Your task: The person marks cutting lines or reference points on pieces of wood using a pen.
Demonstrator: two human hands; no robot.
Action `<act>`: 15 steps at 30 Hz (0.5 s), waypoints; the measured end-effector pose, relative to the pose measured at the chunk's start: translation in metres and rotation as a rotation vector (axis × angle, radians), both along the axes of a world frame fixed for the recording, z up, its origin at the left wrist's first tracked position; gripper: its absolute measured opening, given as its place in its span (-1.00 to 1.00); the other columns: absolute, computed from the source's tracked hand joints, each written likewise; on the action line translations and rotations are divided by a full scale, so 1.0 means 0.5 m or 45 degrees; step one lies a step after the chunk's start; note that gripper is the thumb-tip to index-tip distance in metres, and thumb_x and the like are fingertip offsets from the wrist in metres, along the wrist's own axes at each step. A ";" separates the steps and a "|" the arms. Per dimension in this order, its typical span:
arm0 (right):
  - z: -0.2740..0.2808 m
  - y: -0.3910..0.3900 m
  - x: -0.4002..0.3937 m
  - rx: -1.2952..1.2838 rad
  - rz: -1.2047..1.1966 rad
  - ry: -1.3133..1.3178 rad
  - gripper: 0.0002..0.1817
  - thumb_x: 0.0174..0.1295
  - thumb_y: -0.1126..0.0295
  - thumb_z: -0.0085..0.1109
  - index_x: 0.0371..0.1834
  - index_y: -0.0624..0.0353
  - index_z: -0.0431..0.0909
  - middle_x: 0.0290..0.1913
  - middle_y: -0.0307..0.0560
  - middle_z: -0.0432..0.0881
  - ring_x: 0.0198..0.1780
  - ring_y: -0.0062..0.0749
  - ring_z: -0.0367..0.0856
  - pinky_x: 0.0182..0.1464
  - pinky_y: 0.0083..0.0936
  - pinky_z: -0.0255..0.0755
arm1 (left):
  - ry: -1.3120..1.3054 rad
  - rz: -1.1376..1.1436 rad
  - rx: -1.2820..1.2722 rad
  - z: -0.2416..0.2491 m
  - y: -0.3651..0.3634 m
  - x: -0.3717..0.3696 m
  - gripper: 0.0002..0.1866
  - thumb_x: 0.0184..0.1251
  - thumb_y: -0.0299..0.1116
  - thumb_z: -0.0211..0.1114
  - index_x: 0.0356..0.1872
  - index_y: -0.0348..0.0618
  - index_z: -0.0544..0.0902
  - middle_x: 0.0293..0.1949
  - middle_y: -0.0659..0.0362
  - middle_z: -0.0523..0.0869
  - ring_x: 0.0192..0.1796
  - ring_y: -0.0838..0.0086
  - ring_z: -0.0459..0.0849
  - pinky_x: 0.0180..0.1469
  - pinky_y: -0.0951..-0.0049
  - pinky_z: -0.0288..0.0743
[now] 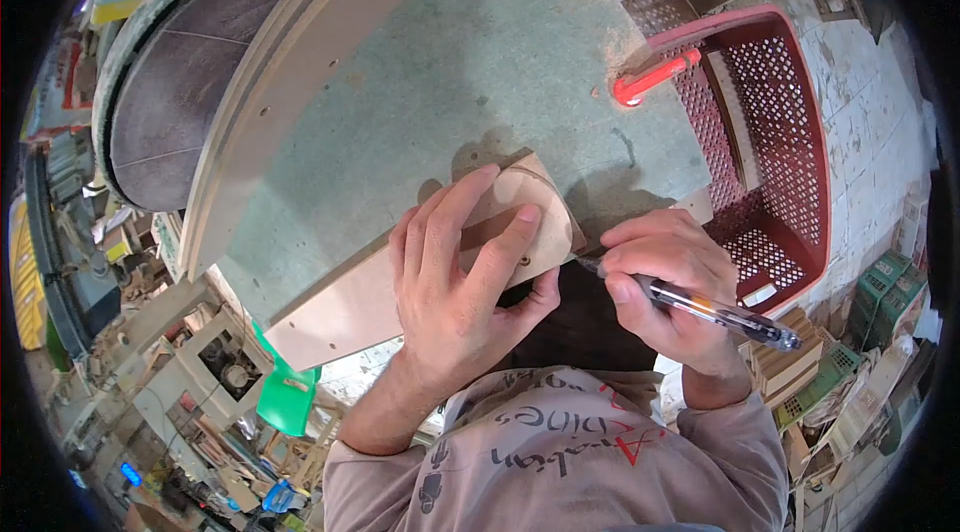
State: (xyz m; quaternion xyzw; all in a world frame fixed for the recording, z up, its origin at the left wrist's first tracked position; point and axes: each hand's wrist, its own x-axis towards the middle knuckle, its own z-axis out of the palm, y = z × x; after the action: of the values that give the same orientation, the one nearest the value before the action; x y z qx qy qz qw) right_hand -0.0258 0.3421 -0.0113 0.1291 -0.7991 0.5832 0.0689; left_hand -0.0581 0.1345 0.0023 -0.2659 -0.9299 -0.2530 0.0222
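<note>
My left hand (pixel 450 282) presses a small rounded wooden piece (pixel 552 230) down onto the end of a long wooden board (pixel 335 320). Its fingers spread over the top, while the thumb wraps round the near edge. A small hole shows in the rounded piece. In my right hand (pixel 672 277) a clear-barrelled pen (pixel 725 314) is pinched, its tip end close to the rounded piece's right edge and its back end pointing down to the right. The board lies along the near edge of the grey-green work table (pixel 430 92).
Curved wooden boards (pixel 300 72) lie at the table's left, beside a round dark sanding disc (pixel 190 82). A red handle (pixel 655 80) lies at the right by a red plastic basket (pixel 820 182). A green plastic chair (pixel 287 400) and clutter are lower left.
</note>
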 end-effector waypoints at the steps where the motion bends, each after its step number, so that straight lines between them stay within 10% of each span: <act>1: 0.000 -0.001 -0.002 0.021 0.023 0.001 -0.73 0.04 0.51 0.41 -0.21 0.15 0.55 -0.32 -0.16 0.68 -0.23 -0.23 0.69 -0.16 -0.33 0.49 | 0.001 0.002 0.001 0.001 0.001 0.000 -0.41 -0.29 -0.36 0.56 -0.05 -0.03 0.62 0.16 -0.06 0.53 0.08 0.06 0.55 0.07 0.14 0.42; 15: 0.001 -0.012 -0.004 0.103 0.039 0.002 -0.69 -0.04 0.51 0.47 -0.23 0.10 0.57 -0.34 -0.20 0.69 -0.24 -0.33 0.69 -0.15 -0.39 0.42 | -0.007 0.000 -0.003 0.002 0.001 0.000 -0.43 -0.25 -0.34 0.55 -0.04 -0.03 0.63 0.16 -0.05 0.54 0.07 0.07 0.55 0.09 0.15 0.40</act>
State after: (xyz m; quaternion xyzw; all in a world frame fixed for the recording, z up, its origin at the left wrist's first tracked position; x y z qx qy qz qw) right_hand -0.0279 0.3358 -0.0108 0.1445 -0.8198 0.5514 0.0554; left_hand -0.0582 0.1349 0.0035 -0.2654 -0.9302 -0.2528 0.0195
